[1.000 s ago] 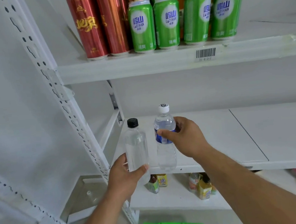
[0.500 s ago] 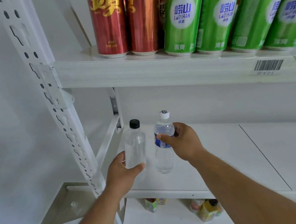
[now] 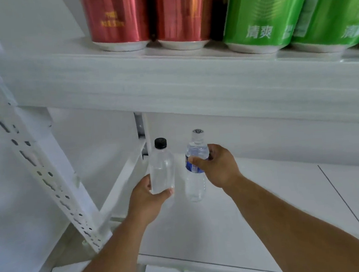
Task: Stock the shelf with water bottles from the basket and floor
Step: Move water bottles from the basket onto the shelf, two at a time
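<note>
Both hands are inside the middle shelf (image 3: pixel 268 204), near its back left corner, each holding one bottle upright.

Left hand (image 3: pixel 146 199): fingers and thumb curled round the bottom of the clear bottle with the black cap (image 3: pixel 162 170). Thumb tip crosses the front near the base. No label visible. Can't tell if the base touches the shelf; the hand covers it.

Right hand (image 3: pixel 218 168): gripping the bottle with the blue label (image 3: pixel 196 171) round its upper part, thumb on the label, fingers wrapped behind. White cap, slight tilt with the top leaning right. Its base sits low over the shelf board; contact unclear.

The bottles are just beside each other, not touching, with the black-cap one nearer the left edge and the perforated upright (image 3: pixel 40 175).

On the top shelf (image 3: pixel 191 86), along the front edge, stand two red cans (image 3: pixel 119 18) on the left and green cans (image 3: pixel 267 11) on the right, touching in a row.
</note>
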